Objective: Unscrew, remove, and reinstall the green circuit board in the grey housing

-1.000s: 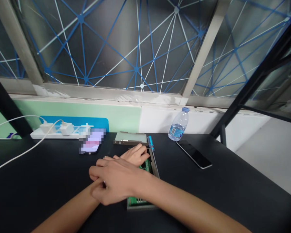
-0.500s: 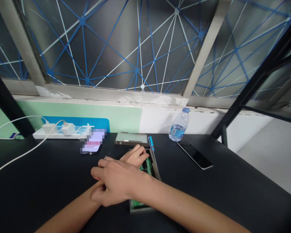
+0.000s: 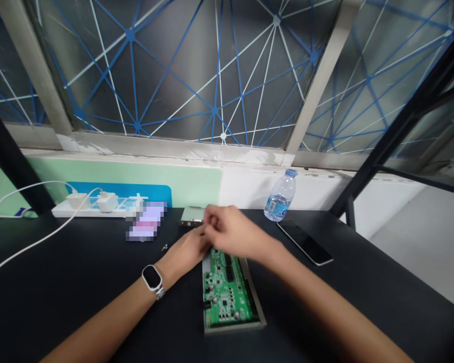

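Note:
A green circuit board (image 3: 227,297) lies in a shallow metal case (image 3: 234,330) on the black table. Over its far end, my right hand (image 3: 232,229) is closed, with thumb and fingers pinched together; whatever they hold is hidden. My left hand (image 3: 185,249) reaches to the case's far left corner, fingers drawn together and tips partly covered by my right hand. What it grips cannot be made out. A watch (image 3: 152,279) is on my left wrist. Several tiny metal pieces (image 3: 164,247), perhaps screws, lie left of my left hand.
Behind my hands lies a flat metal cover (image 3: 191,217), partly hidden. A water bottle (image 3: 280,196) stands at the back right, near a dark phone (image 3: 306,243). At the left are a lit phone (image 3: 147,222) and a white power strip (image 3: 64,209) with cables.
My right hand has swung from across my left wrist to the board's far end, uncovering the board and watch. My left hand has drawn back slightly leftward. The blue pen-like item is now hidden.

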Motion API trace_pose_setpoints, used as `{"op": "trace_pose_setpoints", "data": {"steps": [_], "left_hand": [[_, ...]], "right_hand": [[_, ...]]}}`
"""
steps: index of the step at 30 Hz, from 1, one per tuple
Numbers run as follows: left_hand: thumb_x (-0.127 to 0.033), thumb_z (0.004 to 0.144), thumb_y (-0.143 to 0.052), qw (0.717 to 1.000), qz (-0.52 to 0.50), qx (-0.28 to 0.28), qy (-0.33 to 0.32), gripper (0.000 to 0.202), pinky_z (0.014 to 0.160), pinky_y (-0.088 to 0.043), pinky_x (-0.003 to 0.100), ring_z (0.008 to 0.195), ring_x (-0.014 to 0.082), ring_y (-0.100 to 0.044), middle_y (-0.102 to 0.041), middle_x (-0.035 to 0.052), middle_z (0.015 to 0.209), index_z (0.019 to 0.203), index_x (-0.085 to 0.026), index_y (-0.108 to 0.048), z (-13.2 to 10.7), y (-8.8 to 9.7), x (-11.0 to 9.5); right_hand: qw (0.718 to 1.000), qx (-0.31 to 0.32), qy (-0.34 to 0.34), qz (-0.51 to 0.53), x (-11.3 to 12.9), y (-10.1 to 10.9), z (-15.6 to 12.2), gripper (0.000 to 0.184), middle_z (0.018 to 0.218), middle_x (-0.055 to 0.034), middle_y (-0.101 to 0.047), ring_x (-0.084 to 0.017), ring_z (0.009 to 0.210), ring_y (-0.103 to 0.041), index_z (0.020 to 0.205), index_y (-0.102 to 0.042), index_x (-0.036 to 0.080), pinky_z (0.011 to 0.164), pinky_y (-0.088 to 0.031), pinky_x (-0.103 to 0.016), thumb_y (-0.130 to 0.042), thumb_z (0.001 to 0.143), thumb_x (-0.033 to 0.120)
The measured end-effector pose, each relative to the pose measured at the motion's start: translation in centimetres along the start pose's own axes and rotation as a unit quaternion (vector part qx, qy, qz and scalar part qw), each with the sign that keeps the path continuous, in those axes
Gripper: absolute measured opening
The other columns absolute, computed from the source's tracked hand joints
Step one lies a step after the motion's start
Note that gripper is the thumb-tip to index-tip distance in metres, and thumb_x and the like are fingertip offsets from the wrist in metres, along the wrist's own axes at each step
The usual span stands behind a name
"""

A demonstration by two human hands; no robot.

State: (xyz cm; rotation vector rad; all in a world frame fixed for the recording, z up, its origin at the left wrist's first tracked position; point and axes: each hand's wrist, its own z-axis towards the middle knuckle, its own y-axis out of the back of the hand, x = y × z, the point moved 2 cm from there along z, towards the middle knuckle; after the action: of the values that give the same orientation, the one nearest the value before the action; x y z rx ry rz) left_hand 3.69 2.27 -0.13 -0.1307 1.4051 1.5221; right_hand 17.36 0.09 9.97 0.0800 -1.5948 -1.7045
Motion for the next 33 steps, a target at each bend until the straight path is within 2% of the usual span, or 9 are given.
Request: {"op": "trace_pose_setpoints", "data": {"steps": [2, 3, 6, 9, 13, 18, 23, 28, 33], "left_hand": [[-0.02, 0.097, -0.04, 0.995, 0.083, 0.031, -0.05, 0.026, 0.09, -0.048, 0.036, 0.094, 0.0203, -0.06, -0.058, 0.0058, 0.106, 0.105, -0.021, -0.066, -0.1, 0.5, -0.1], [-0.02, 0.098, -0.038, 0.992, 0.105, 0.036, -0.065, 0.028, 0.088, -0.048, 0.034, 0.092, 0.019, -0.061, -0.058, 0.006, 0.106, 0.105, -0.02, -0.065, -0.1, 0.8, 0.0], [-0.019, 0.099, -0.037, 0.985, 0.143, 0.05, -0.087, 0.029, 0.084, -0.049, 0.031, 0.089, 0.0169, -0.063, -0.058, 0.0053, 0.104, 0.105, -0.02, -0.065, 0.0, 1.6, 0.4], [-0.017, 0.098, -0.04, 0.981, 0.154, 0.056, -0.104, 0.027, 0.085, -0.049, 0.032, 0.09, 0.0176, -0.063, -0.06, 0.0046, 0.1, 0.101, -0.02, -0.067, 0.2, 2.5, 1.1], [-0.016, 0.097, -0.044, 0.981, 0.152, 0.055, -0.108, 0.024, 0.084, -0.048, 0.032, 0.088, 0.0179, -0.063, -0.061, 0.0044, 0.094, 0.097, -0.02, -0.068, 0.3, 3.1, 1.4], [-0.016, 0.097, -0.044, 0.983, 0.147, 0.043, -0.1, 0.023, 0.085, -0.048, 0.032, 0.09, 0.0182, -0.063, -0.062, 0.0043, 0.098, 0.101, -0.021, -0.065, 0.1, 2.9, 1.0], [-0.019, 0.096, -0.047, 0.988, 0.121, 0.001, -0.092, 0.015, 0.086, -0.047, 0.032, 0.096, 0.0187, -0.061, -0.062, 0.0039, 0.101, 0.105, -0.021, -0.06, 0.0, 3.0, 0.1], [-0.023, 0.097, -0.048, 0.994, 0.086, -0.021, -0.07, 0.012, 0.081, -0.045, 0.031, 0.088, 0.0167, -0.06, -0.061, 0.0015, 0.093, 0.094, -0.021, -0.059, -0.1, 3.3, -0.7], [-0.025, 0.096, -0.05, 0.998, 0.039, -0.021, -0.045, 0.012, 0.077, -0.046, 0.029, 0.083, 0.0157, -0.06, -0.064, 0.0008, 0.089, 0.093, -0.02, -0.061, -1.3, 3.3, -1.4]], "right_hand": [[0.993, 0.019, -0.106, -0.057, -2.8, 1.6, 0.4, 0.017, 0.068, -0.007, -0.065, -0.015, 0.056, -0.056, 0.079, -0.064, 0.012, 0.054, -0.041, -0.027, -0.05, 0.079, 0.019], [0.982, 0.059, -0.163, -0.07, -4.2, 2.0, 0.5, 0.018, 0.065, -0.0084, -0.065, -0.015, 0.053, -0.056, 0.073, -0.065, 0.011, 0.052, -0.043, -0.028, -0.051, 0.079, 0.021], [0.913, 0.253, -0.32, -0.032, -7.7, 1.4, 0.0, 0.025, 0.055, -0.0076, -0.063, -0.013, 0.042, -0.054, 0.064, -0.063, 0.01, 0.048, -0.05, -0.028, -0.051, 0.082, 0.023], [0.878, 0.312, -0.363, -0.022, -9.4, 0.0, -0.1, 0.021, 0.048, -0.0061, -0.062, -0.015, 0.038, -0.057, 0.062, -0.062, 0.009, 0.048, -0.054, -0.031, -0.057, 0.079, 0.019], [0.859, 0.331, -0.39, -0.004, -9.9, -1.4, 0.2, 0.016, 0.045, -0.0054, -0.062, -0.015, 0.034, -0.058, 0.062, -0.061, 0.008, 0.046, -0.055, -0.03, -0.059, 0.077, 0.013], [0.864, 0.297, -0.405, 0.036, -10.2, -2.0, 0.5, 0.015, 0.043, -0.005, -0.062, -0.015, 0.035, -0.06, 0.063, -0.062, 0.007, 0.045, -0.056, -0.028, -0.056, 0.077, 0.008], [0.896, 0.208, -0.388, 0.062, -11.3, -1.6, 1.1, 0.026, 0.036, -0.005, -0.056, -0.015, 0.029, -0.053, 0.054, -0.059, 0.012, 0.033, -0.047, -0.025, -0.061, 0.078, 0.02], [0.943, 0.068, -0.296, 0.137, -10.5, 0.7, 1.5, 0.037, 0.032, 0.0029, -0.043, -0.007, 0.024, -0.036, 0.051, -0.047, 0.018, 0.027, -0.027, -0.019, -0.061, 0.083, 0.03], [0.942, -0.023, -0.211, 0.261, -7.3, 0.3, 1.9, 0.025, 0.047, 0.0076, -0.045, -0.004, 0.03, -0.033, 0.073, -0.038, 0.022, 0.029, -0.022, -0.014, -0.039, 0.095, 0.034]]}}
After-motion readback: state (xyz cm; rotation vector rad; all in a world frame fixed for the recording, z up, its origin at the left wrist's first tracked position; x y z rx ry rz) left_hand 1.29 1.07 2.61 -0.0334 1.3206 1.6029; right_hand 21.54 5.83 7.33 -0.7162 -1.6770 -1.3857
